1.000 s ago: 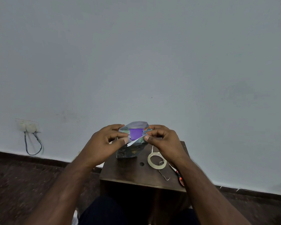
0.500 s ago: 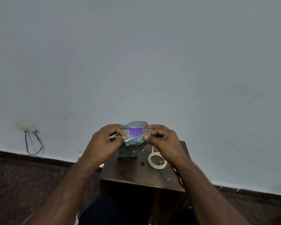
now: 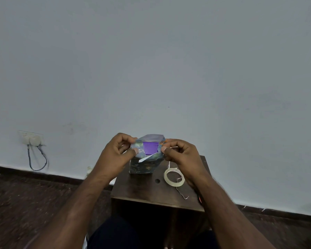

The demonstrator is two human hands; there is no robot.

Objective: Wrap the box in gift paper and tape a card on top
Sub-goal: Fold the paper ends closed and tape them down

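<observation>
A small box stands upright on the far part of a dark wooden stool (image 3: 144,191), wrapped in dark patterned gift paper (image 3: 144,166). Its purple top face (image 3: 150,147) still shows between the paper flaps. My left hand (image 3: 115,155) pinches the left flap of the paper at the box's top. My right hand (image 3: 181,155) pinches the right flap. A white edge of the paper's underside sticks out just below the purple face. A roll of clear tape (image 3: 174,177) lies on the stool to the right of the box.
An orange-handled tool (image 3: 199,199) lies mostly hidden under my right forearm at the stool's right edge. A thin wire or thread (image 3: 182,194) trails from the tape. A wall socket with a looped cable (image 3: 33,146) sits low on the left wall. Dark floor surrounds the stool.
Both hands stay pinched on the paper flaps at the box top, with small finger shifts; the flaps have drawn slightly closer over the purple face. The box has not moved.
</observation>
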